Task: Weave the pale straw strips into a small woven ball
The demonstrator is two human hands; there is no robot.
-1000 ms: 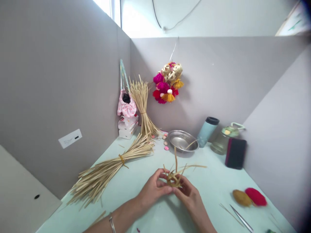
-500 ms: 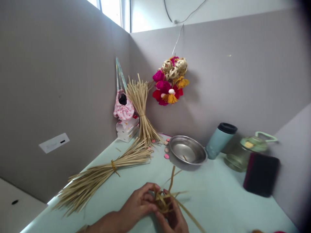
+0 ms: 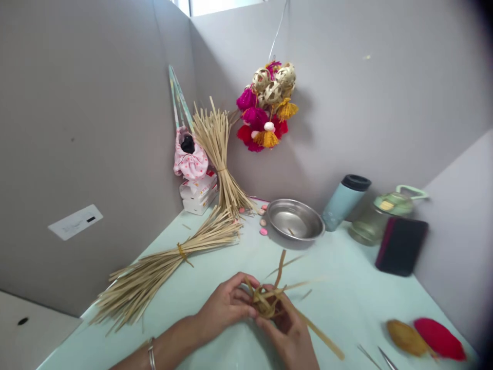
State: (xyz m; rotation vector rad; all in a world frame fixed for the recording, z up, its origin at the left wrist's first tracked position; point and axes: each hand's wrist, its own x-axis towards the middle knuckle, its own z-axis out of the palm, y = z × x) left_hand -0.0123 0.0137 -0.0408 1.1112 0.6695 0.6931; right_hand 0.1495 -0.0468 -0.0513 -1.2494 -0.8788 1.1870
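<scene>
Both my hands meet low in the middle of the view over a pale green table (image 3: 346, 293). My left hand (image 3: 225, 307) and my right hand (image 3: 287, 334) are closed together on a small woven ball of straw strips (image 3: 265, 302), fingers pinching it from each side. Loose strip ends stick up and out to the right from the ball. One long strip (image 3: 321, 336) runs down to the right past my right hand. A bracelet (image 3: 151, 354) sits on my left wrist.
A tied bundle of straw (image 3: 165, 264) lies at left, another (image 3: 219, 154) stands in the corner beside a pink bag (image 3: 189, 162). A steel bowl (image 3: 295, 222), tumbler (image 3: 344, 201), glass jug (image 3: 379, 216), dark phone (image 3: 400, 245), yarn tassels (image 3: 423, 336) and hanging ornaments (image 3: 267, 105) surround me.
The view has swung left and closer, then tilted down. My hands keep turning the straw ball; the strip ends have shifted from upright to leaning right.
</scene>
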